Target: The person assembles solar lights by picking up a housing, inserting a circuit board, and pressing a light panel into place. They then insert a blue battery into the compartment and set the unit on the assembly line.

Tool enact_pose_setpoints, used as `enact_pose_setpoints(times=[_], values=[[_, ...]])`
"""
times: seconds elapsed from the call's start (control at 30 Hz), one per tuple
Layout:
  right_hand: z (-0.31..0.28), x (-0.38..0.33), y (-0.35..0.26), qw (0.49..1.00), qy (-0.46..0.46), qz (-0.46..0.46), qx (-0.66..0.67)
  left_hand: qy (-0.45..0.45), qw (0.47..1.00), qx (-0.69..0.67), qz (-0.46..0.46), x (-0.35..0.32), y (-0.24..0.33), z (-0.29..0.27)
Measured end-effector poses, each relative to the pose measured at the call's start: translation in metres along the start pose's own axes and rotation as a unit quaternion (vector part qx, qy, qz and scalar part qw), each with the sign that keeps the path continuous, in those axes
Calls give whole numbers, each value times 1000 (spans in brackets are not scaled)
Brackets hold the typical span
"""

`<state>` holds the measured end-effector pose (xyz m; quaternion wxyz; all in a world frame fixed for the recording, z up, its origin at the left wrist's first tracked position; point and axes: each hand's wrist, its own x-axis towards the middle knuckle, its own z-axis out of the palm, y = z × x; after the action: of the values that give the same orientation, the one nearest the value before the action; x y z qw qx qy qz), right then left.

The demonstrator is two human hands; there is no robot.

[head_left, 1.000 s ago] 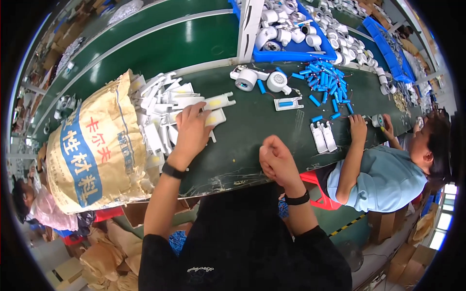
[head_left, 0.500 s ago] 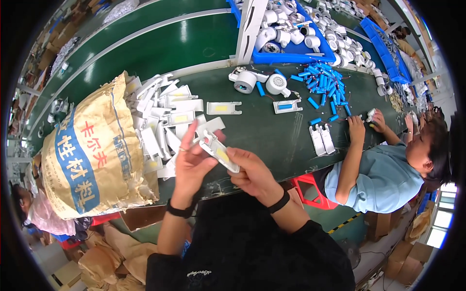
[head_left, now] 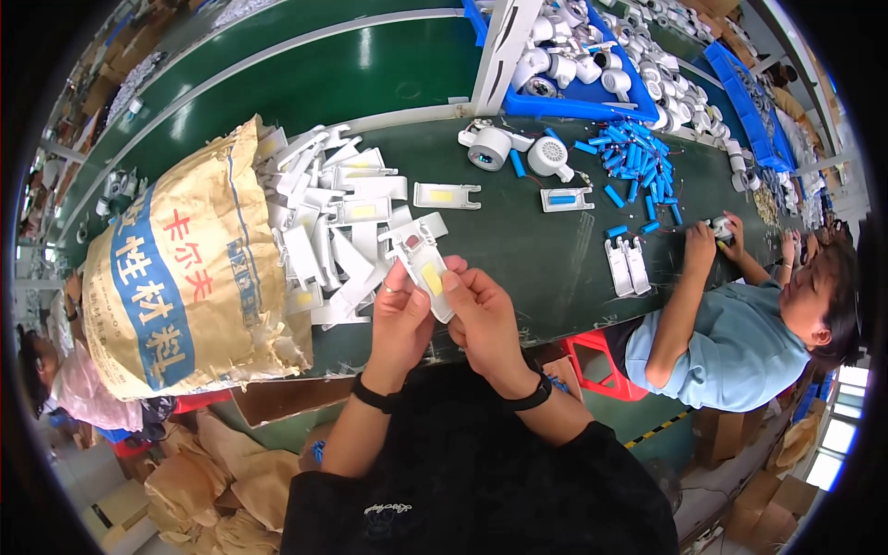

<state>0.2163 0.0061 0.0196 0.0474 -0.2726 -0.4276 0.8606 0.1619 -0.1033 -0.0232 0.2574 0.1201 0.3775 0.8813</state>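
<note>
Between both hands I hold a white plastic lamp panel [head_left: 427, 262] with a yellow light strip, tilted over the near edge of the bench. My left hand [head_left: 400, 319] grips its left side, thumb on the face. My right hand [head_left: 483, 319] pinches its lower right side with the thumb near the yellow strip. Just beyond lies a heap of similar white panels [head_left: 338, 222], some with yellow strips. A single panel [head_left: 447, 195] lies apart from the heap, and farther right another white panel [head_left: 566, 199] has a blue cylinder on it.
A torn paper sack [head_left: 194, 268] stands left of the heap. Blue cylindrical cells [head_left: 638, 162], two white round-headed lamp bodies [head_left: 488, 148] and paired white panels [head_left: 628, 266] lie on the green bench [head_left: 527, 268]. A blue crate [head_left: 583, 102] holds lamp parts. A co-worker [head_left: 731, 333] sits at right.
My left hand, which had its fingers spread beside the panel, has closed on it. The panel has turned more upright. The whole view has shifted slightly, moving the bench things rightward.
</note>
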Motion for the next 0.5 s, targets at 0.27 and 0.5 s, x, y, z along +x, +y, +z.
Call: enact_pose_setpoints(times=[0.27, 0.5], values=[[-26, -5, -20, 740, -2, -454, -496, 52, 988, -105, -101, -2, 15, -13], [-32, -1, -21, 655, -64, -484, -577, 45, 987, -79, -131, -4, 13, -6]])
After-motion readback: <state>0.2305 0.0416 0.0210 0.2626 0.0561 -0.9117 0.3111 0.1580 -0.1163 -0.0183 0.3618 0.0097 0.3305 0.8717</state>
